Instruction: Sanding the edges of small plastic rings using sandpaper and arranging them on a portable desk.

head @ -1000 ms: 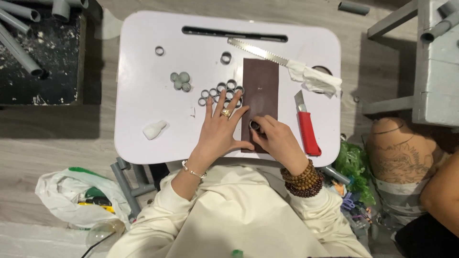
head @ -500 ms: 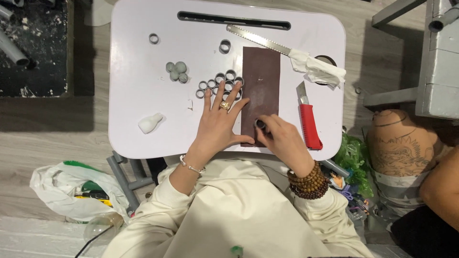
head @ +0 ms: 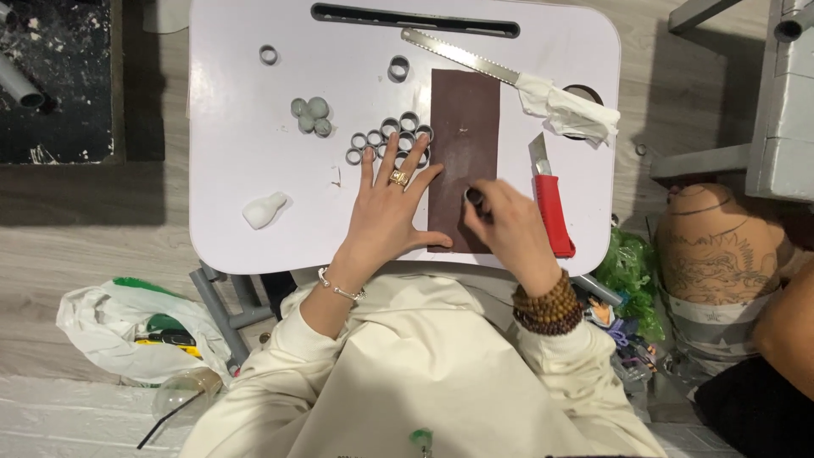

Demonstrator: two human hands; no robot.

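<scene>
A dark brown sandpaper sheet point(head: 462, 127) lies on a white lap table point(head: 254, 153). My left hand point(head: 386, 216), wearing a gold ring, rests flat with fingers spread, its thumb and fingertips pressing on the sheet's left edge. My right hand point(head: 509, 229) pinches a small dark ring-shaped piece point(head: 473, 197) against the lower half of the sheet. Just beyond my left fingertips sits a cluster of several short grey pipe rings point(head: 386, 136).
A red utility knife point(head: 551, 203) lies right of the sheet. A saw blade point(head: 458, 55) with a cloth-wrapped handle point(head: 568, 106) lies behind. Grey balls point(head: 310, 114), a white lump point(head: 264, 209) and two lone rings point(head: 269, 55) sit left. Another person's tattooed knee point(head: 721, 246) is at right.
My right hand with the small piece has slid a little to the right on the sheet. My left hand stays flat. The table now sits higher in view.
</scene>
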